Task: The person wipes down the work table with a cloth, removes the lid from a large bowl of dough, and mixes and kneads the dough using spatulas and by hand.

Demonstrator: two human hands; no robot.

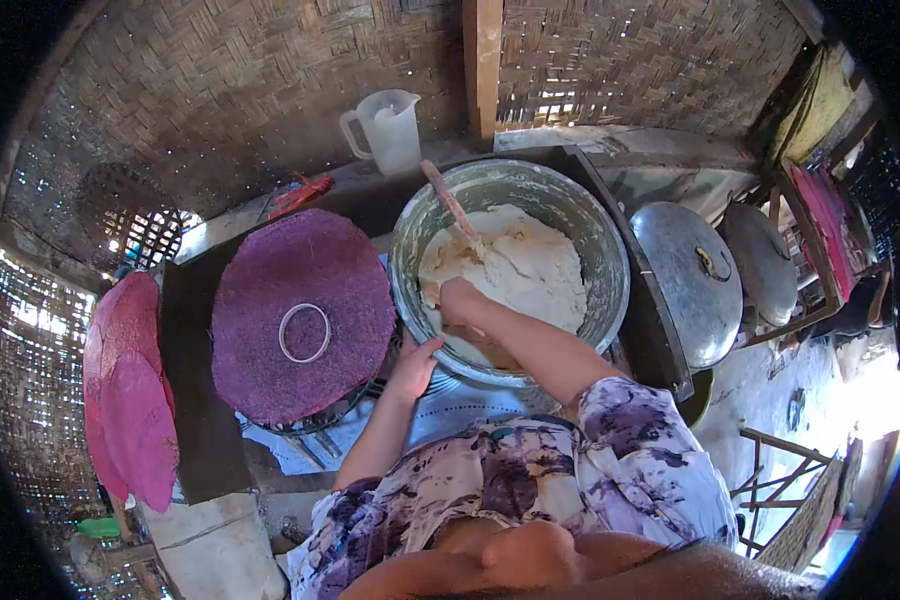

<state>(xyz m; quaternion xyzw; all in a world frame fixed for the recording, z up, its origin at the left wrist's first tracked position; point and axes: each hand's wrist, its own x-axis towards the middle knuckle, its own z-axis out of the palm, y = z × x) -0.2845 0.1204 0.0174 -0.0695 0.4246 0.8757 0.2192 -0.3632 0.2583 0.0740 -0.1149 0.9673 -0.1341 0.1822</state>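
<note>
Hands, two. The right hand [460,303] is lowered into the basin, its fingers curled down and pressed into the pale contents; the fingertips are hidden, so whether anything is grasped cannot be told. The left hand [410,370] is set at the near left rim, its thumb laid against the edge; the other fingers are not clearly shown, and how firmly they are closed cannot be told.

Step in hand, as judged: mixing or kneading by hand, with the vessel apparently steadied at the rim. By the same judgement, the next move calls for the drier part to be drawn into the wetter part while the rim is kept braced.

Basin, one: large, round, deep, greyish-green [607,250], placed on the dark worktop [200,420], to the right of a flat, round, purple cover [300,260]. Its inner wall is streaked with pale residue.

Contents: a cream-white, floury, dough-like mass [540,260], lumpy and uneven on top, with a tan-brown, wet-looking area towards the near side.

Stick, one: long, reddish-brown, apparently wooden [448,198], leaned on the far left rim, its lower end sunk in the mass.
</note>
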